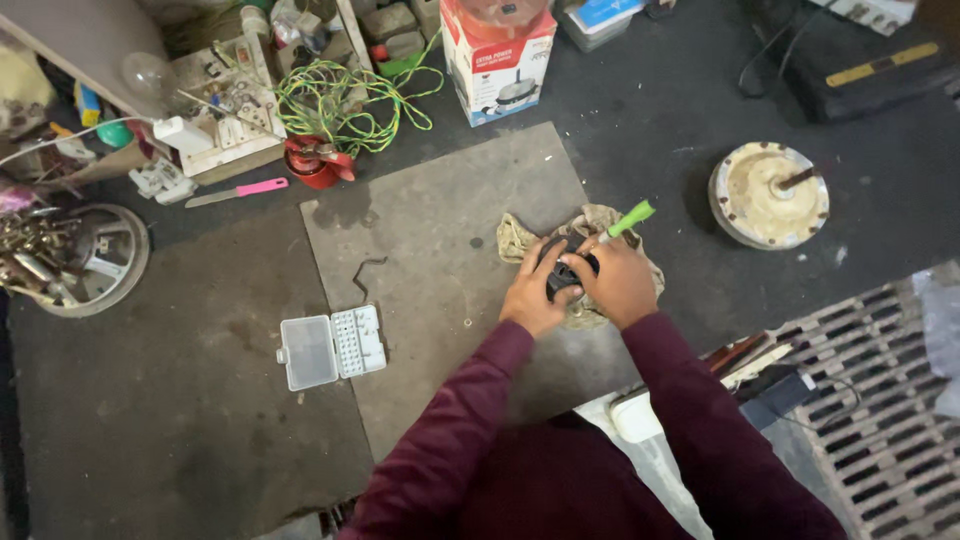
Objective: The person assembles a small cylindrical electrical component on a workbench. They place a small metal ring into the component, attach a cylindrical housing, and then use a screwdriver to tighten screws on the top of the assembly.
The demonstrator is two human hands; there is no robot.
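Observation:
Both my hands meet over a small black part that rests on a crumpled beige rag on a grey floor mat. My left hand grips the black part from the left. My right hand holds a tool with a green handle and also presses on the black part; the tool's tip is hidden by my fingers. Maroon sleeves cover both arms.
An open clear plastic bit case lies left of me. A round cream motor housing sits at right. Behind are a red-and-white carton, green-yellow wire coil, pink-handled knife, a wheel-like ring and a metal grate.

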